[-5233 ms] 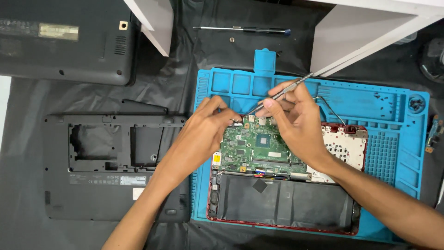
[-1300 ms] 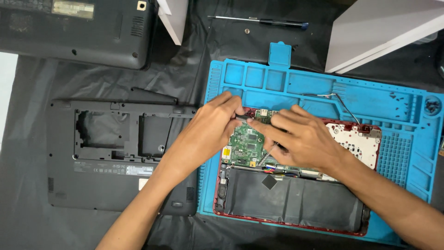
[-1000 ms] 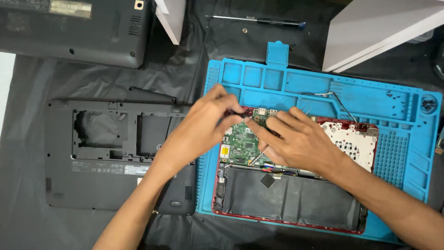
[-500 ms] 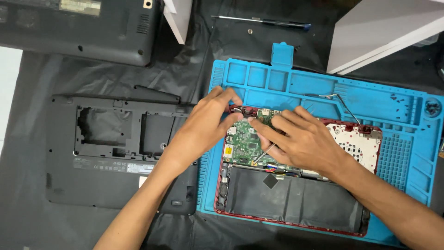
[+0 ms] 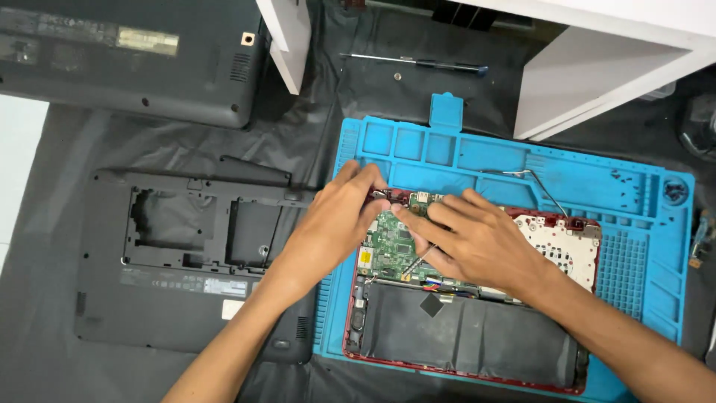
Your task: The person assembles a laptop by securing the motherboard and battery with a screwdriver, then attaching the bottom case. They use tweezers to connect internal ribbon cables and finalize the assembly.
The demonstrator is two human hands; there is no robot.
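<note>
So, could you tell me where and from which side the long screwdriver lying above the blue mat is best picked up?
Grip the screwdriver by its dark handle at the right end, coming straight down from above. It lies flat and sideways on the black cloth between two white blocks, so the handle is the thickest part to pinch, probably easier than the thin shaft.
</note>
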